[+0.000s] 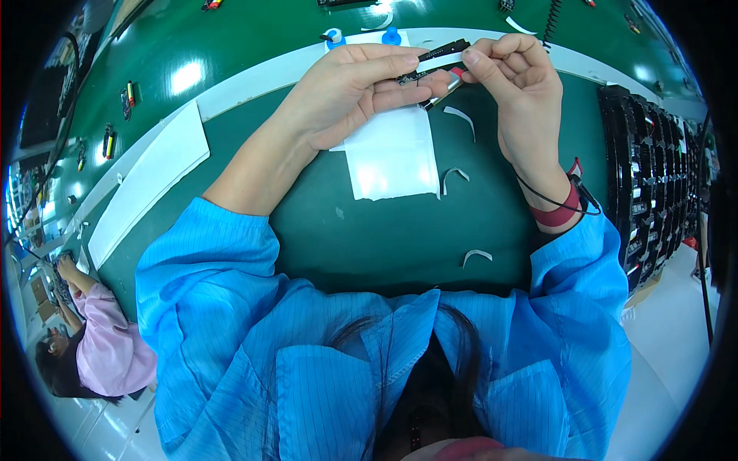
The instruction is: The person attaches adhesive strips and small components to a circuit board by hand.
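Above the far part of the green mat, my left hand (346, 88) holds a small black circuit board (446, 51) between thumb and fingers. A narrow white strip (440, 62) lies along the board. Opposite it, my right hand (526, 96) has thumb and forefinger pinched at the right end of this strip. A silver and red piece, like a small battery (447, 89), shows below the board by my left fingers; how it is joined to the board is hidden. A red wrist strap (555, 217) with a black cord circles my right wrist.
A white sheet (393, 161) lies under my hands, with curled white strips (461, 117) to its right. Two blue-capped bottles (391, 37) stand beyond. Black stacked trays (642, 177) line the right side. White sheets (157, 173) lie at left; a person in pink (115, 342) sits beyond.
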Action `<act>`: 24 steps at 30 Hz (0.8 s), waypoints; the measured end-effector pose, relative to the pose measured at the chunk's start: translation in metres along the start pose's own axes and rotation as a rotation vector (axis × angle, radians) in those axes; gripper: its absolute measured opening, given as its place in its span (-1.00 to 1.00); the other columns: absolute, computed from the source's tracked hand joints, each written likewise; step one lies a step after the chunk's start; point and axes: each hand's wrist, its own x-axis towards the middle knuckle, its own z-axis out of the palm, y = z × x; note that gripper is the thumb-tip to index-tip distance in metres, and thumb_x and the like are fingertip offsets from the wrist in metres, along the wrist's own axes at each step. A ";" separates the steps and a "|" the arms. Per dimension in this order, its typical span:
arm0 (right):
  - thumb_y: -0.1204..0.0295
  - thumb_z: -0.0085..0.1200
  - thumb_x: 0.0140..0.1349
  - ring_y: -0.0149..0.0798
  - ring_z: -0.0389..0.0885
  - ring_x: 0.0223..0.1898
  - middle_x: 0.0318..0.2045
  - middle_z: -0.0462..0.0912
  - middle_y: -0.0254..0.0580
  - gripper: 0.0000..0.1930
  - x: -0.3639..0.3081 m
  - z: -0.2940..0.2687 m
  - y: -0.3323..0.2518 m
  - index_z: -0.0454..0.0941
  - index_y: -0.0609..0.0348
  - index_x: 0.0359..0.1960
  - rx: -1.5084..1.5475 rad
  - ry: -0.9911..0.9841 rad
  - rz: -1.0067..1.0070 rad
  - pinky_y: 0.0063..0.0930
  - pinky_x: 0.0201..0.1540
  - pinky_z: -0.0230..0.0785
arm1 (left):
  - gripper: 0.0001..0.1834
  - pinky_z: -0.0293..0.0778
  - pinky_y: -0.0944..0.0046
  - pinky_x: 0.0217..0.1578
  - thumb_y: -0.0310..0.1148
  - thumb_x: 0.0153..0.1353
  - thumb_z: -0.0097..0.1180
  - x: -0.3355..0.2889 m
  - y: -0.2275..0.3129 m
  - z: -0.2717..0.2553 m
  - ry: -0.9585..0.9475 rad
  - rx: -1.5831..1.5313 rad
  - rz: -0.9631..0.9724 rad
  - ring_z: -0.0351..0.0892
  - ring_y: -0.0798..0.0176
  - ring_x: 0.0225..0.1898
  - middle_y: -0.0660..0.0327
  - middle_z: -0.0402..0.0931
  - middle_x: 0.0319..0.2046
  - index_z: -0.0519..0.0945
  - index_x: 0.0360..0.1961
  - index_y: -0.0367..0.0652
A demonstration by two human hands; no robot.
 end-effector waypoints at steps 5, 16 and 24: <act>0.64 0.05 0.06 -0.43 0.51 -0.34 -0.36 0.52 -0.14 -0.84 0.000 -0.001 0.001 0.30 0.25 -0.37 -0.020 -0.019 -0.062 -0.66 -0.27 0.38 | -0.68 0.45 0.39 -0.09 -0.42 0.22 -0.16 -0.003 -0.001 0.002 0.031 0.016 0.005 0.51 0.18 -0.14 -0.15 0.44 -0.17 0.37 -0.10 -0.48; 0.66 0.04 0.06 -0.43 0.51 -0.30 -0.34 0.51 -0.13 -0.82 0.003 -0.003 0.003 0.29 0.28 -0.37 -0.106 -0.048 -0.120 -0.67 -0.22 0.39 | -0.67 0.46 0.38 -0.11 -0.40 0.23 -0.16 -0.003 -0.007 0.008 0.077 0.100 0.051 0.53 0.18 -0.18 -0.13 0.46 -0.21 0.36 -0.07 -0.46; 0.65 0.04 0.06 -0.41 0.51 -0.28 -0.27 0.48 -0.13 -0.78 0.002 0.005 -0.002 0.31 0.32 -0.25 -0.290 -0.056 -0.140 -0.66 -0.20 0.39 | -0.66 0.50 0.39 -0.17 -0.40 0.21 -0.15 -0.004 -0.007 0.009 0.063 0.136 0.074 0.55 0.22 -0.22 -0.09 0.47 -0.20 0.37 -0.05 -0.42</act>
